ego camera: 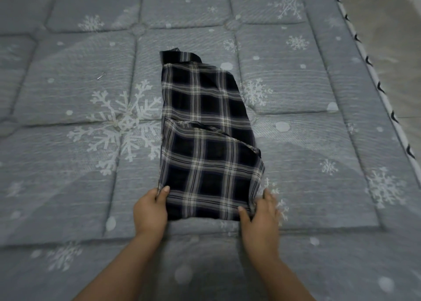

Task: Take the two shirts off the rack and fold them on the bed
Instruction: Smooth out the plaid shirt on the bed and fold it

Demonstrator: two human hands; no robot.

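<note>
A dark plaid shirt (205,136) lies folded into a long narrow strip on the bed (68,164), collar end far from me. My left hand (150,212) pinches the near left corner of the shirt, thumb on top of the cloth. My right hand (259,214) grips the near right corner, thumb over the hem, and looks slightly blurred. Only this one shirt is in view; the rack is out of sight.
The bed has a grey quilted cover with white snowflake prints. Its right edge (373,77) carries a striped trim, with pale floor (401,27) beyond. A small thin object (101,75) lies on the cover at the left.
</note>
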